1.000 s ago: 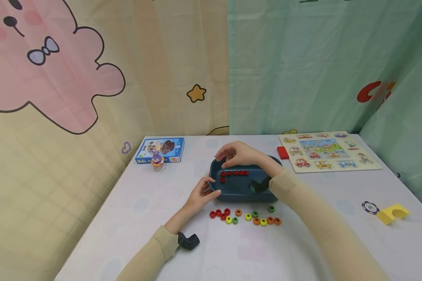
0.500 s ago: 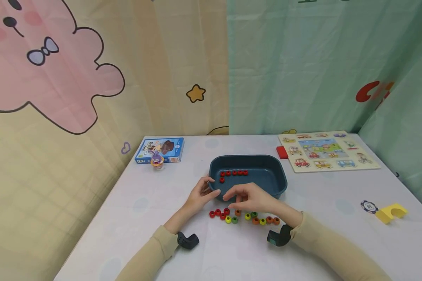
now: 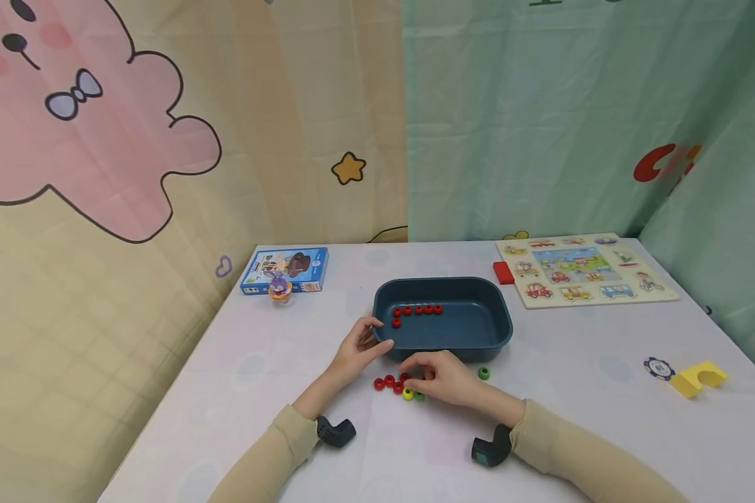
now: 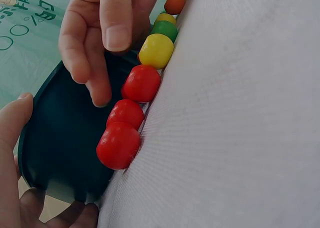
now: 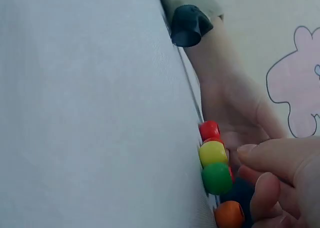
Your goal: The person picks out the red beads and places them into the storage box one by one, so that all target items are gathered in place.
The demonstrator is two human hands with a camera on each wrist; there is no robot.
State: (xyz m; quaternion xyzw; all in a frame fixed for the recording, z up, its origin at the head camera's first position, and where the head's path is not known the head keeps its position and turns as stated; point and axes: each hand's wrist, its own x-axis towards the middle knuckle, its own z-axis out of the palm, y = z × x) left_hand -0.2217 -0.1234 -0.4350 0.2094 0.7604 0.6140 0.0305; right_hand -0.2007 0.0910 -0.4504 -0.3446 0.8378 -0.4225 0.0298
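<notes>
My left hand (image 3: 355, 349) grips the left end of a dark blue plastic bin (image 3: 472, 318), thumb at the near side and fingers at the rim. Several red beads (image 3: 418, 309) lie inside it. Just in front, my right hand (image 3: 449, 381) hovers over loose beads, its thumb and fingertips apart with nothing visible between them. Red beads (image 4: 119, 145) and a yellow bead (image 4: 156, 51) stand below its fingers in the left wrist view. A green bead (image 5: 217, 178) and an orange bead (image 5: 229, 214) show in the right wrist view. In the head view this hand hides some beads.
A blue box (image 3: 311, 269) with a purple figurine (image 3: 279, 286) before it stands back left. A red block (image 3: 503, 272) and a picture puzzle board (image 3: 585, 269) lie back right. Farther right are a round chip (image 3: 658, 368) and a yellow arch block (image 3: 698, 378).
My right hand has come from above the bin toward me, down to the loose beads in front. The left hand stays on the bin.
</notes>
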